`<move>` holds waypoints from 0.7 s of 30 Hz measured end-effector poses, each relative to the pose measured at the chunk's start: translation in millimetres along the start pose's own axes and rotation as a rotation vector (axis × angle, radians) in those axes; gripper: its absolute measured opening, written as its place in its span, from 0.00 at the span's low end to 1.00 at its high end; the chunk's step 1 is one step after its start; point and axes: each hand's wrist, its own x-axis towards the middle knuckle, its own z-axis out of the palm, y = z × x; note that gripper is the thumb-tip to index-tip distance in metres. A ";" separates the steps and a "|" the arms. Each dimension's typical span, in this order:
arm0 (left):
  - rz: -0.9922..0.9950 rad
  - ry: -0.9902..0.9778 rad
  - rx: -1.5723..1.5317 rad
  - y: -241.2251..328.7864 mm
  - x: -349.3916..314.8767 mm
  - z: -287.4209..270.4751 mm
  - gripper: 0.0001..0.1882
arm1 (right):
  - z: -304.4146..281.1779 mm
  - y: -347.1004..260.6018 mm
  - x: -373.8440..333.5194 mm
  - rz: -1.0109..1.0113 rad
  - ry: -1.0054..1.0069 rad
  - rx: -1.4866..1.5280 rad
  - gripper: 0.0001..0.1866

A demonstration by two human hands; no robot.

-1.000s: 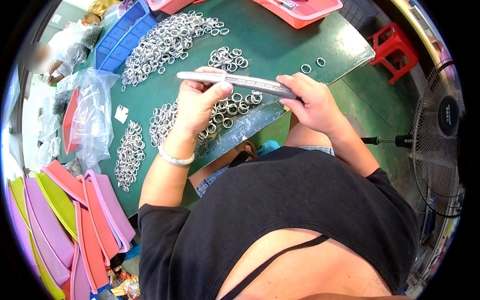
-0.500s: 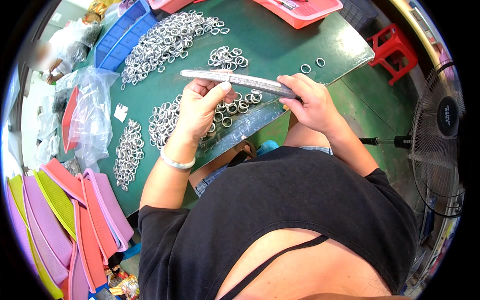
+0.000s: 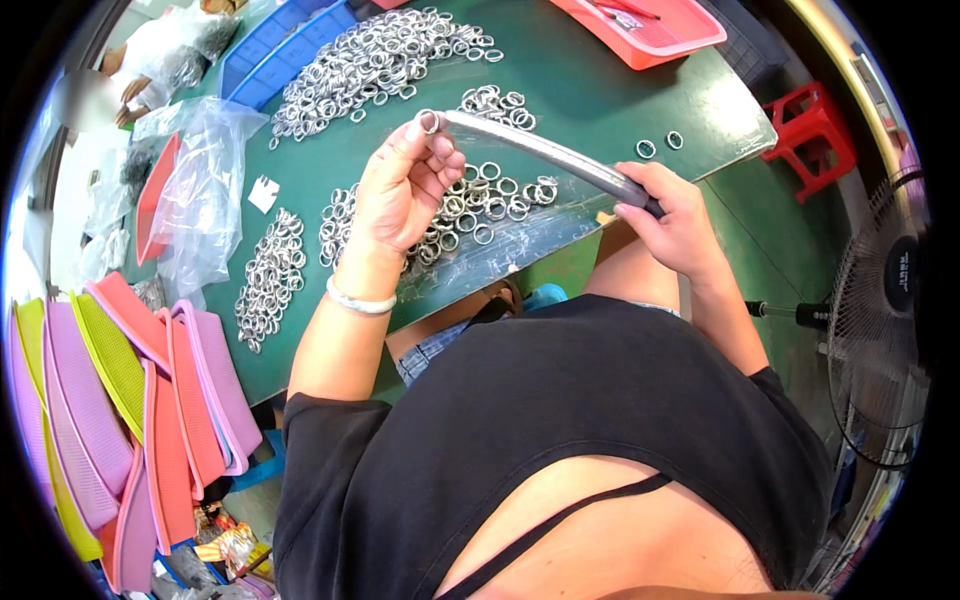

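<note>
Near the upper middle of the frame, the left hand [image 3: 405, 190] is pinching a metal ring [image 3: 430, 122], its thumb and a fingertip clamped on the band while the other fingers are curling loosely. To its right, the right hand [image 3: 668, 215] is gripping the dark end of a tapered ring mandrel [image 3: 545, 148], fingers closed around it. The slim tip is pointing at the ring; whether they are touching, I cannot tell. Holding the thick end is presumably leaving the taper free, and the pinch is probably keeping the band's opening uncovered. On the green table [image 3: 600, 100], rings are lying in separate groups: a large heap [image 3: 370, 75] upper left of centre, a small cluster [image 3: 497, 105] right of it, a near-edge heap [image 3: 470, 210] and a left-hand heap [image 3: 270, 280], the gaps perhaps keeping them from mixing. Two single rings [image 3: 646, 150] are sitting apart at upper right. Among the containers, a coral basket [image 3: 660, 52] at upper right is holding slim red items, and a blue bin [image 3: 285, 55] at upper left is standing beside the large heap, its contents unclear. At lower left, colourful stacked baskets [image 3: 130, 400] are leaning together, perhaps to save room.
</note>
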 end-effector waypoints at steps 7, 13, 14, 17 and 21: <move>-0.052 -0.142 -0.312 -1.9 -5.0 -13.4 0.16 | -4.8 6.8 -5.1 0.020 0.033 0.042 0.19; -0.126 -0.110 -0.295 1.1 -2.4 -20.4 0.19 | -6.0 8.8 -9.1 0.023 0.035 0.027 0.19; -0.135 -0.095 -0.326 1.6 -2.8 -17.9 0.20 | -5.7 9.2 -10.0 0.032 0.033 0.031 0.19; -0.153 -0.073 -0.404 2.5 -3.6 -11.7 0.21 | -5.3 9.6 -11.2 0.039 0.042 0.043 0.19; -0.157 -0.086 -0.432 2.6 -3.8 -10.8 0.21 | -6.2 10.0 -12.3 0.049 0.039 0.036 0.19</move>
